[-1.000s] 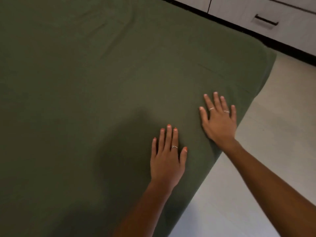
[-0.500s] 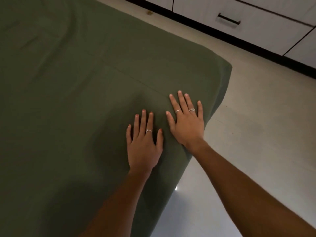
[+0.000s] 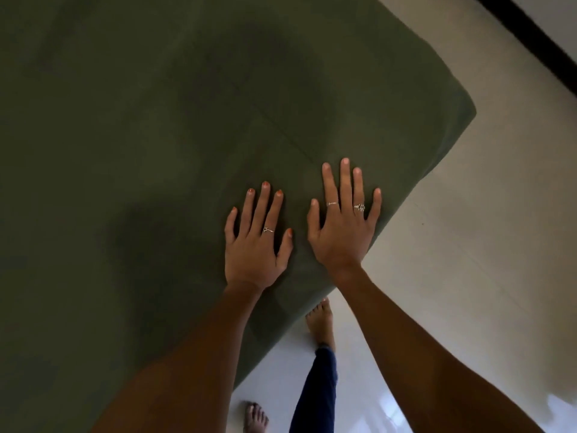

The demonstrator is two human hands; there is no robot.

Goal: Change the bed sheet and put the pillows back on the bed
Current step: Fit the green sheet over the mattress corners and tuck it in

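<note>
Green sheet (image 3: 156,151) is covering the bed, and you are smoothing it. Your left hand (image 3: 256,245) and right hand (image 3: 342,226) are pressing flat, fingers spread, holding nothing, near the sheet's corner (image 3: 449,114). Next, judge the pillows: none showing.

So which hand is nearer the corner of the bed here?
Right. The right hand lies flat on the green sheet by the bed's side edge, closer to the corner. The left hand lies flat beside it, further inward.
</note>
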